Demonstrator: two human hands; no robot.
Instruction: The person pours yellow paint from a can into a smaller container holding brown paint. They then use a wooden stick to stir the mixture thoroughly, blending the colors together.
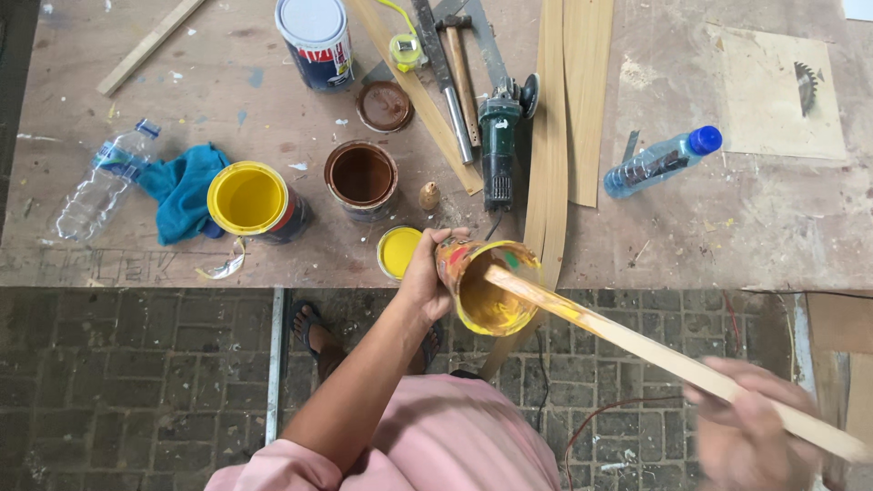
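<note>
Two hands are in my view, both busy with one paint-smeared can held just off the near edge of the counter, over the brick floor. My left hand has its grip clamped around the can's left side, tilting the mouth toward me so I see yellowish paint inside. My right hand, blurred at the near right, has its grip closed on a long wooden stick whose far end sits inside the can, streaked with yellow. On the counter, just beyond the can, lies a yellow lid, and farther left stands an open can of yellow paint beside a blue rag and a clear plastic bottle lying on its side. An open can of brown paint stands between the yellow one and a green angle grinder, with a brown lid just behind it. A closed white-topped can stands at the far edge, near a hammer. Thin wooden strips run from far to near, right of the grinder, and a blue-capped bottle lies farther right.
</note>
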